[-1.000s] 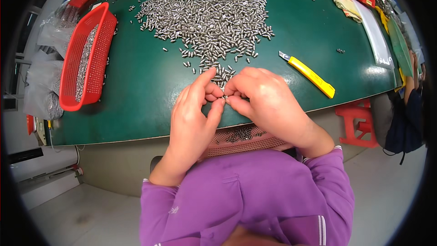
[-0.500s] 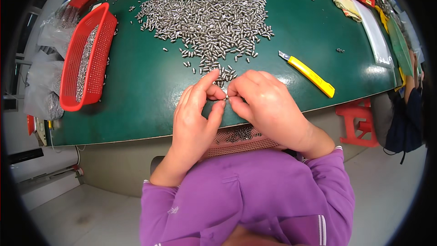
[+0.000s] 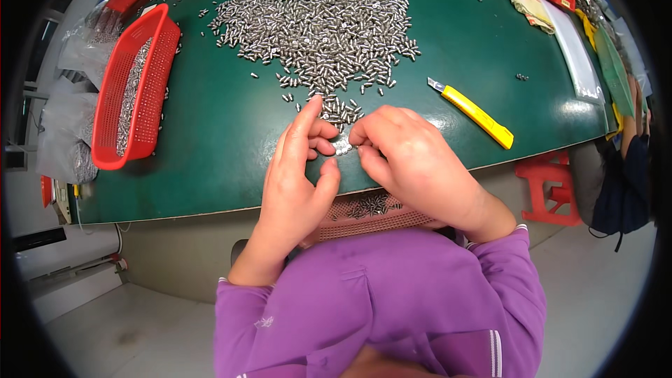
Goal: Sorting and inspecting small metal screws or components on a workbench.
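Observation:
A heap of small silvery metal pins (image 3: 329, 21), each with a short rounded body, spreads over the green table (image 3: 210, 147). Its near end tapers down between my hands. My left hand (image 3: 294, 168) is open, thumb and fingers apart, beside a few small shiny pieces (image 3: 343, 148) in the gap between both hands. Opposite it, my right hand (image 3: 406, 157) has its fingers curled and its thumb drawn toward the index finger at those pieces. What its fingertips grip, if anything, is too small to make out.
On the left stands a red perforated basket (image 3: 157, 91) with more metal pieces. A yellow utility knife (image 3: 476, 115), blade exposed, lies to the right. Below the table edge sits a pink basket (image 3: 371, 222) with metal pieces. A red stool (image 3: 549, 192) is on the floor.
My left thumb and fingers have parted from the piece between the hands, and the index finger has lifted away. Small shiny pieces now show between the hands. The right hand has barely shifted.

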A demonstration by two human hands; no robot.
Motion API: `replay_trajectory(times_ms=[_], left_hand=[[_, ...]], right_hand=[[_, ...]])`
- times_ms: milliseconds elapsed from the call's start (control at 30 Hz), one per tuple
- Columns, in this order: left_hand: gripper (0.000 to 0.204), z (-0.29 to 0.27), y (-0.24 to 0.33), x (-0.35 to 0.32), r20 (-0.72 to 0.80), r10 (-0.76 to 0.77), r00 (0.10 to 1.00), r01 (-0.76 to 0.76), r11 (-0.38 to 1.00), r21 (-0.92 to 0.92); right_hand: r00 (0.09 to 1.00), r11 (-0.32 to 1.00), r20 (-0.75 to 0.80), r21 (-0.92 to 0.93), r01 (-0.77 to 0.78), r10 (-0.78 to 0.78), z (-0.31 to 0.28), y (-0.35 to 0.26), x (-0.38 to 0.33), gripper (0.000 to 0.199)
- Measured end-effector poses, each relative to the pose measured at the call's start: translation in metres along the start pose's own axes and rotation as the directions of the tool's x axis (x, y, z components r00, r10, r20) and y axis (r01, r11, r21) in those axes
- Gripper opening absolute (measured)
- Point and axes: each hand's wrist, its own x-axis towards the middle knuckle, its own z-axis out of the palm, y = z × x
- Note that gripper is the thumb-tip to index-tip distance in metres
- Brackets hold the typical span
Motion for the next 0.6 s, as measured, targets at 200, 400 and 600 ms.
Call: replay_trajectory(times_ms=[200, 400, 600], left_hand=[[0.073, 0.002, -0.010, -0.002, -0.075, -0.010, 0.997, 0.000, 0.991, -0.135], [0.070, 0.005, -0.016, -0.003, -0.161, -0.010, 0.987, -0.022, 0.980, -0.200], [0.069, 0.003, -0.013, -0.004, -0.145, -0.041, 0.989, 0.012, 0.981, -0.196]], right_hand=[[0.998, 0.999, 0.024, -0.006, 0.054, -0.053, -0.005, -0.002, 0.002, 0.021], [0.997, 0.998, 0.043, 0.015, 0.062, -0.063, 0.004, -0.005, 0.006, 0.023], [0.982, 0.997, 0.175, 0.041, 0.065, -0.071, -0.005, -0.002, -0.006, 0.020]])
